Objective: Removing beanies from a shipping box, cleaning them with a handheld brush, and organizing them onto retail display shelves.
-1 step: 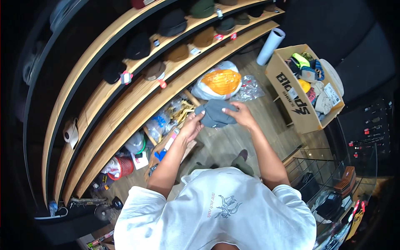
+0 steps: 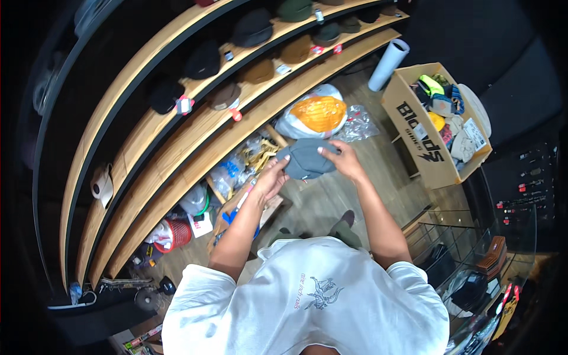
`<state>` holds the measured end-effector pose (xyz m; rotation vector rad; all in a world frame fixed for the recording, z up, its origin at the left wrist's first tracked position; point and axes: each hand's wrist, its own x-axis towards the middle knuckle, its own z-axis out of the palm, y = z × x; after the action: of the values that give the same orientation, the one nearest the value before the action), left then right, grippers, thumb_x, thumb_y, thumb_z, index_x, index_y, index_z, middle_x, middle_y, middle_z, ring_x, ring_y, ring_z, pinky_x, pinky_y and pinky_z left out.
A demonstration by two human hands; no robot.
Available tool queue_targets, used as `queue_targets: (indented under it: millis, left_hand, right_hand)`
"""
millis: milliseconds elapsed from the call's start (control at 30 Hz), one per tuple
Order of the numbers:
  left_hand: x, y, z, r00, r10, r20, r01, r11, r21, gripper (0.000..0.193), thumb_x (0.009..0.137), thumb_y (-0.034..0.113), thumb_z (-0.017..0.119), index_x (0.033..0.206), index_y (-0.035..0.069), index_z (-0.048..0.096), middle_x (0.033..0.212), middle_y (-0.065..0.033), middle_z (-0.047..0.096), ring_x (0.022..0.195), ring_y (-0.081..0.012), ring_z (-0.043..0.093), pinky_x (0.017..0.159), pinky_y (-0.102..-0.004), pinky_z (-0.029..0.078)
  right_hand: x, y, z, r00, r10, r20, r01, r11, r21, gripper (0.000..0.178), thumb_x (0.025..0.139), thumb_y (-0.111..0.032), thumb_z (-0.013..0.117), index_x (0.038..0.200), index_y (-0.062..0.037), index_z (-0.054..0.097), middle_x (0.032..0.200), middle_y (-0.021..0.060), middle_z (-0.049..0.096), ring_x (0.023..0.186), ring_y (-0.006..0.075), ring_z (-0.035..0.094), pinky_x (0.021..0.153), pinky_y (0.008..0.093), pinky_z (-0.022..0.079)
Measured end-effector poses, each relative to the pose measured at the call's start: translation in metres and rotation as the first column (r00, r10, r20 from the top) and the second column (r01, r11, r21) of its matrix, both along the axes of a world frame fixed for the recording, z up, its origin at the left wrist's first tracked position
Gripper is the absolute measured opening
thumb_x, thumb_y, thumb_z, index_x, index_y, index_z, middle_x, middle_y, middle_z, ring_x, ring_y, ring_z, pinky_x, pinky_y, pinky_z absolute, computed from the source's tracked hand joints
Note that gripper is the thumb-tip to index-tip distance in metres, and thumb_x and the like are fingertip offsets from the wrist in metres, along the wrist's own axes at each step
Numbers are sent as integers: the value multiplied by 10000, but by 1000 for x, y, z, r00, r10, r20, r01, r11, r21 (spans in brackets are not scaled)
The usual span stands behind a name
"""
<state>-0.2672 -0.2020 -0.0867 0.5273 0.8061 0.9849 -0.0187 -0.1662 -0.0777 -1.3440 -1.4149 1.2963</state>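
Note:
A dark grey cap (image 2: 307, 158) is stretched between my two hands, above the floor and in front of the shelves. My left hand (image 2: 272, 179) pinches its left edge, the thumb lying on top of the fabric. On the other side my right hand (image 2: 344, 160) grips the upper right edge, thumb on top and fingers mostly hidden behind. A small pale tag shows on the cap's lower edge. Beyond it sits a white plastic bag (image 2: 283, 127) with orange items (image 2: 319, 113) inside.
Curved wooden shelves (image 2: 136, 121) with caps and beanies rise at left and ahead. A cardboard box (image 2: 408, 127) of mixed hats stands right, beside a white roll (image 2: 389, 65). A red basket (image 2: 176, 235) sits low left; a glass display case (image 2: 473, 260) is at right.
The view has shifted slightly, so the shelves and box sit a little further right. The cap looks more spread out and rounder; both hands keep their hold.

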Motion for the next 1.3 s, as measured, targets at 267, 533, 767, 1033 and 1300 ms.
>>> queue_targets:
  millis: [267, 533, 767, 1033, 1300]
  left_hand:
    - [-146, -32, -43, 989, 145, 10, -145, 976, 165, 735, 971, 579, 499, 1510, 106, 338, 1473, -119, 463, 1339, -281, 464, 1106, -465, 374]
    - [-182, -62, -46, 995, 29, 91, -23, 997, -70, 629, 997, 401, 554, 1457, 9, 379, 1419, -144, 520, 1290, -258, 527, 1085, -422, 423]
    - [-210, -71, -108, 967, 252, 38, -241, 952, -188, 448, 994, 192, 582, 1384, 16, 449, 1325, -131, 596, 1197, -251, 605, 1031, -399, 491]
    - [-220, -61, -183, 930, 366, -29, -365, 911, -192, 363, 1001, 164, 568, 1327, 26, 491, 1284, -116, 620, 1176, -255, 618, 1031, -412, 496]
    - [-222, -53, -193, 932, 362, 0, -356, 917, -179, 375, 994, 196, 576, 1318, 18, 512, 1271, -119, 639, 1169, -253, 620, 1041, -400, 472]
  right_hand:
    - [-172, -25, 18, 832, 135, -539, -263, 950, -168, 368, 1003, -287, 605, 1227, 6, 615, 1127, 50, 674, 1022, 100, 602, 914, 264, 482]
    - [-228, -30, -25, 947, -23, -321, -80, 949, -304, 383, 1017, -327, 570, 1219, -5, 622, 1125, 64, 674, 1003, 121, 623, 900, 285, 494]
    - [-241, -48, -240, 985, 125, 117, -66, 907, -416, 379, 1015, -373, 506, 1108, -39, 659, 881, 81, 686, 782, 194, 654, 659, 319, 519]
    - [-321, -116, -407, 545, 438, 715, -310, 898, -313, 572, 909, -348, 582, 1391, -72, 447, 1399, 197, 442, 1224, 444, 499, 968, 499, 466]
    - [-306, -120, -431, 661, 257, 705, -183, 966, -181, 781, 685, -298, 795, 1358, -64, 475, 1233, 160, 524, 1137, 347, 536, 929, 477, 490]
